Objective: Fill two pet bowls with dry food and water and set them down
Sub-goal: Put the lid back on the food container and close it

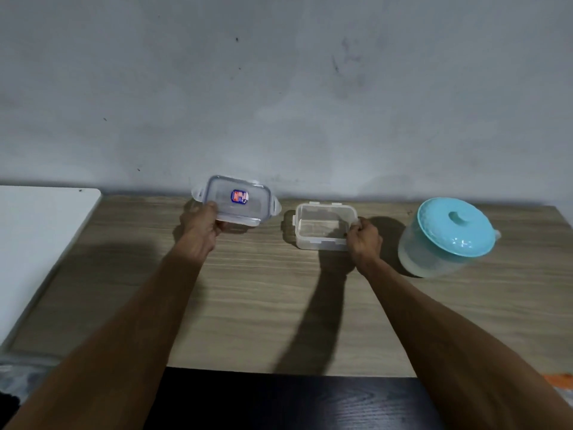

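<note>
My left hand (198, 226) grips a clear plastic lid (238, 201) with snap flaps and a small blue and red sticker, held tilted just above the wooden table (263, 305) near the wall. To its right a clear rectangular container (322, 226) stands open and looks empty. My right hand (364, 240) holds its right rim. Farther right stands a translucent jug with a turquoise lid (452, 231) and what looks like water inside.
A white surface (40, 240) adjoins the table on the left. A grey wall (279, 88) rises directly behind the table. A dark wood-grain surface (294, 405) lies at the table's near edge, between my forearms.
</note>
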A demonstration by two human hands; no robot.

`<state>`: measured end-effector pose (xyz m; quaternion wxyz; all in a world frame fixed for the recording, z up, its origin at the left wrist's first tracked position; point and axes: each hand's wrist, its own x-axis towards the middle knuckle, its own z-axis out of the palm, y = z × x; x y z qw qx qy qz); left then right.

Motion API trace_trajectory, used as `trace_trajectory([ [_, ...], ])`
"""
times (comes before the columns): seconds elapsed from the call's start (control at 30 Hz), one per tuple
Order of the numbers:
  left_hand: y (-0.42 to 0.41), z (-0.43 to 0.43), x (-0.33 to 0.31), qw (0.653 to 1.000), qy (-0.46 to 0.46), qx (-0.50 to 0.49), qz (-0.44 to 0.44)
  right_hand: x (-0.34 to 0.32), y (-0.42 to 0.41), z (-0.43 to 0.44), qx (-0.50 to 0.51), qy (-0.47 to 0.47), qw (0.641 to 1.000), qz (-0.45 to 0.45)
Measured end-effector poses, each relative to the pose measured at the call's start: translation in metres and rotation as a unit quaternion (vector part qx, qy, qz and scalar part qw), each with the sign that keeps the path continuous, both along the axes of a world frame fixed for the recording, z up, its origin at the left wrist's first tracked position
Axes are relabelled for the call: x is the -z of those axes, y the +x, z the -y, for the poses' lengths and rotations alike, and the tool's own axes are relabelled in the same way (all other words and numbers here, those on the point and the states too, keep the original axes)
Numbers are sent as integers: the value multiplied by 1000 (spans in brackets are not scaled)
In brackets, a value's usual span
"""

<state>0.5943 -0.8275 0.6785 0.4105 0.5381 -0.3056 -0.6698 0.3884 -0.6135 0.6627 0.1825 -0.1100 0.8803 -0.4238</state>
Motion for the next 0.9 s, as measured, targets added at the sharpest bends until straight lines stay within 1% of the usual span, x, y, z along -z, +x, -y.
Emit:
trace_trajectory([
  [0.07, -5, -5, -15, 999, -12, 13, -34, -2, 2, -1, 0, -3, 1000, 8],
  [0.13, -19, -18, -26, 998, -22, 30, -42, -4, 2, -3, 1, -12, 1000, 18],
  [0.3, -63, -68, -29, 997, -29, 78, -10, -4, 0, -6, 4, -29, 999, 39],
  [0.37, -81, -89, -24, 995, -25, 94, -1, -7, -1, -6, 22, -38, 997, 56],
  [0.5, -104, -121, -21, 993, -9, 115, 17, -15, -3, -5, 84, -103, 985, 108],
  [0.57, -108, -127, -14, 993, -1, 114, 25, -16, -5, -8, 91, -125, 981, 118],
  [0.7, -110, -139, -5, 988, -32, 125, 81, -15, -9, -14, 52, -141, 984, 96],
  [0.9, -109, -151, 0, 975, -73, 151, 146, -10, -15, -16, 82, -160, 980, 84],
])
